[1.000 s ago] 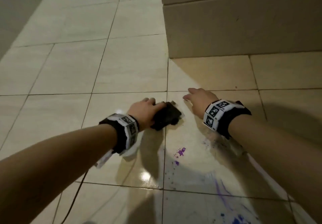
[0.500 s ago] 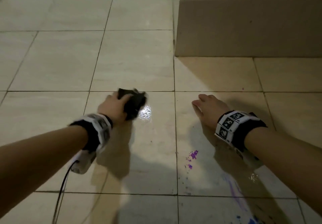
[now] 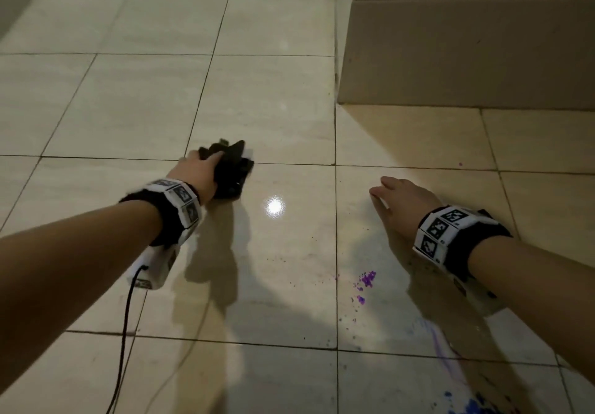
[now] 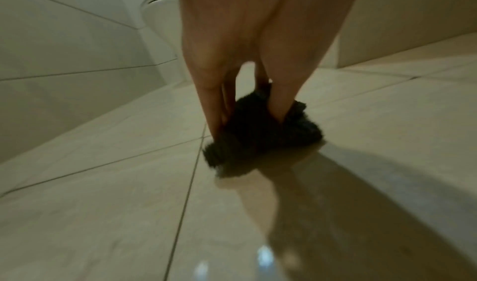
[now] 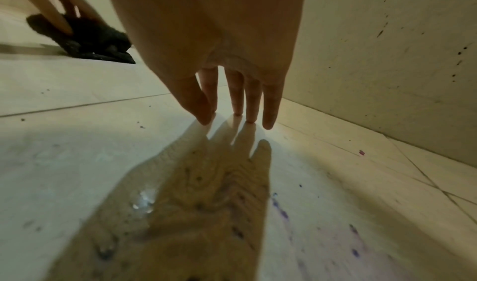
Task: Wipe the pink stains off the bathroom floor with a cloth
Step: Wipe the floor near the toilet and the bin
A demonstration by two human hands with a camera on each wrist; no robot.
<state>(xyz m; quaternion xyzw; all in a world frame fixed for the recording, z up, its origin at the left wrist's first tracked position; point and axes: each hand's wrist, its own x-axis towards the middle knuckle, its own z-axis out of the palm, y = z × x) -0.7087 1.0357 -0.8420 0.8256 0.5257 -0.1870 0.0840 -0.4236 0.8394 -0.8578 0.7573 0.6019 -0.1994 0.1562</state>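
Observation:
My left hand (image 3: 201,172) grips a dark bunched cloth (image 3: 231,170) pressed on the beige tiled floor (image 3: 264,107), at a grout line left of centre. From the left wrist view, the fingers (image 4: 214,106) pinch the cloth (image 4: 258,134) from both sides. My right hand (image 3: 402,202) rests flat on the wet floor with straight fingers (image 5: 240,100), holding nothing. Pink-purple stains (image 3: 365,281) lie on the tile near my right wrist, with a small pink spot (image 3: 460,164) farther right. The cloth (image 5: 85,40) also shows at the upper left of the right wrist view.
A tiled wall (image 3: 467,43) rises at the upper right, close to my right hand. Blue marks (image 3: 473,405) and faint purple streaks (image 5: 281,212) lie on the wet tile near me. A white toilet base (image 4: 160,20) stands beyond the cloth. A black cable (image 3: 124,333) hangs from my left wrist.
My left hand has slid the cloth leftward and away from the right hand across the tile. The right hand has stayed flat on the floor.

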